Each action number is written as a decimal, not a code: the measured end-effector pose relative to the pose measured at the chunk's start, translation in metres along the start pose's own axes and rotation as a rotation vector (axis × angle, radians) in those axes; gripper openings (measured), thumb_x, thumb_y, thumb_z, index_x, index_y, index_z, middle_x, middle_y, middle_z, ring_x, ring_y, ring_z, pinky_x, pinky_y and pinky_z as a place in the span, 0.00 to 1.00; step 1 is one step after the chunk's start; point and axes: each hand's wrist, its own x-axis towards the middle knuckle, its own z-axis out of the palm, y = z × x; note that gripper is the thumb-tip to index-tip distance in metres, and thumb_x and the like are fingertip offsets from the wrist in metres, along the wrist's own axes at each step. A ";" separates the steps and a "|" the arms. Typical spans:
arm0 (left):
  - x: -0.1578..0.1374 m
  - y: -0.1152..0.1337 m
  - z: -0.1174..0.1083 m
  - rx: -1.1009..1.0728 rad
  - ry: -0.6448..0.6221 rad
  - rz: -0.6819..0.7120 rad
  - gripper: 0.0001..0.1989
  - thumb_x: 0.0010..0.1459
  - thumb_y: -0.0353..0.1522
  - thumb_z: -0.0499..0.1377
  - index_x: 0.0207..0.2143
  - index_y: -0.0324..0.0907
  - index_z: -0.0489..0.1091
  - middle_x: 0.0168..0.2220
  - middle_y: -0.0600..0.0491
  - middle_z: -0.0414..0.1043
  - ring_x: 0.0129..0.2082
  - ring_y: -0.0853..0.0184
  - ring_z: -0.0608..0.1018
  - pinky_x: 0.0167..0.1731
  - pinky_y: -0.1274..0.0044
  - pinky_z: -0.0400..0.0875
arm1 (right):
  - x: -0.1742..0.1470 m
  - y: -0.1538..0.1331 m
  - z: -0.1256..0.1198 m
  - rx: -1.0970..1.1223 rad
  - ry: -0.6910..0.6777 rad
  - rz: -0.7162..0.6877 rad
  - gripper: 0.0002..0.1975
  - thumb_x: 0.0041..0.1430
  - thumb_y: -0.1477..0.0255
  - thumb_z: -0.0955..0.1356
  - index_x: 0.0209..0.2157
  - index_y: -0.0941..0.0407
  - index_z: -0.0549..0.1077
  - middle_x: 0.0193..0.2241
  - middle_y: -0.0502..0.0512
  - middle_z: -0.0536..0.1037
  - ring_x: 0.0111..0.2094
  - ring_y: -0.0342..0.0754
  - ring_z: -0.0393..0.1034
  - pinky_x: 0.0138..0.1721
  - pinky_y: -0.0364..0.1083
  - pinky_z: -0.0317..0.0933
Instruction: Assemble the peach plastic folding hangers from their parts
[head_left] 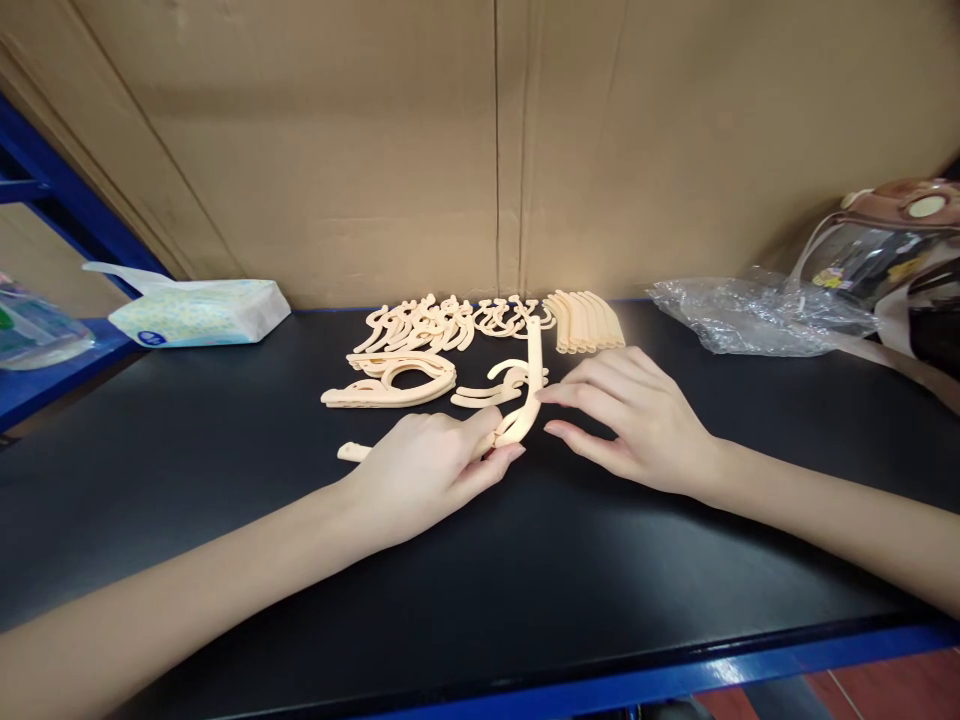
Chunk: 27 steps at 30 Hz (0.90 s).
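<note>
Hanger piece (pixel 525 405), long axis running away toward the cardboard wall (pixel 480 140); left hand (pixel 424 470) pinches its near end, right hand (pixel 637 420) fingertips touch it.

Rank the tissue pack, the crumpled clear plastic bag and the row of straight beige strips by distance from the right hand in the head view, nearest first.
From the right hand:
1. Row of straight beige strips, just beyond the hand, at the back of the table centre.
2. Crumpled clear plastic bag, to the hand's right, near the back wall.
3. Tissue pack, far across on the left side.
</note>
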 end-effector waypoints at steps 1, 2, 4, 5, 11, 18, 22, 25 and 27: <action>0.000 0.000 0.000 -0.001 0.007 0.007 0.16 0.65 0.38 0.48 0.24 0.43 0.53 0.15 0.62 0.51 0.14 0.73 0.58 0.19 0.79 0.47 | 0.000 0.000 0.000 0.019 -0.031 -0.021 0.11 0.63 0.69 0.64 0.45 0.58 0.72 0.33 0.55 0.76 0.35 0.48 0.67 0.39 0.48 0.60; -0.001 0.000 0.001 0.001 0.014 0.018 0.17 0.66 0.38 0.48 0.24 0.43 0.54 0.15 0.62 0.52 0.14 0.73 0.58 0.19 0.79 0.47 | 0.000 -0.001 0.000 0.042 -0.063 -0.040 0.13 0.64 0.68 0.64 0.47 0.58 0.72 0.33 0.55 0.77 0.35 0.47 0.67 0.39 0.48 0.60; -0.002 -0.001 0.002 0.007 0.025 0.047 0.18 0.66 0.40 0.49 0.24 0.42 0.57 0.16 0.61 0.55 0.14 0.73 0.60 0.19 0.79 0.48 | 0.002 -0.001 0.000 0.086 -0.119 -0.062 0.15 0.65 0.68 0.62 0.49 0.57 0.71 0.36 0.56 0.77 0.37 0.48 0.67 0.40 0.48 0.60; -0.002 -0.001 0.002 0.010 0.031 0.063 0.18 0.65 0.41 0.50 0.24 0.42 0.58 0.16 0.61 0.57 0.15 0.73 0.61 0.19 0.79 0.49 | 0.002 -0.001 0.000 0.105 -0.141 -0.065 0.15 0.66 0.68 0.61 0.50 0.57 0.71 0.37 0.57 0.77 0.38 0.48 0.67 0.40 0.47 0.61; -0.002 -0.002 0.001 0.038 0.049 0.144 0.16 0.62 0.42 0.56 0.26 0.40 0.65 0.22 0.57 0.65 0.21 0.71 0.68 0.22 0.80 0.52 | 0.004 -0.002 0.001 0.147 -0.176 -0.033 0.14 0.66 0.66 0.61 0.42 0.60 0.73 0.37 0.59 0.75 0.38 0.49 0.65 0.40 0.47 0.60; 0.001 -0.010 0.002 0.072 0.094 0.213 0.12 0.62 0.40 0.56 0.33 0.40 0.68 0.31 0.55 0.72 0.32 0.67 0.71 0.32 0.77 0.60 | 0.000 0.004 0.006 0.173 -0.173 0.170 0.11 0.66 0.66 0.61 0.32 0.57 0.68 0.30 0.53 0.71 0.33 0.46 0.62 0.37 0.46 0.58; 0.003 -0.014 0.002 0.041 0.094 0.199 0.09 0.62 0.37 0.56 0.35 0.40 0.68 0.34 0.54 0.72 0.34 0.67 0.70 0.34 0.76 0.62 | 0.000 0.005 0.008 0.186 -0.209 0.224 0.06 0.63 0.72 0.61 0.30 0.55 0.65 0.29 0.52 0.69 0.32 0.46 0.61 0.35 0.45 0.57; 0.003 -0.015 0.003 0.012 0.097 0.179 0.08 0.63 0.35 0.55 0.38 0.40 0.69 0.36 0.53 0.71 0.36 0.67 0.71 0.36 0.76 0.64 | 0.000 0.005 0.007 0.181 -0.231 0.230 0.04 0.59 0.77 0.61 0.31 0.55 0.64 0.29 0.52 0.69 0.32 0.46 0.63 0.35 0.45 0.58; 0.003 -0.016 0.003 0.000 0.106 0.181 0.08 0.64 0.34 0.53 0.40 0.41 0.70 0.38 0.52 0.71 0.38 0.67 0.71 0.38 0.76 0.65 | -0.001 0.005 0.007 0.178 -0.213 0.257 0.06 0.57 0.78 0.60 0.35 0.55 0.65 0.31 0.52 0.72 0.33 0.47 0.65 0.35 0.45 0.60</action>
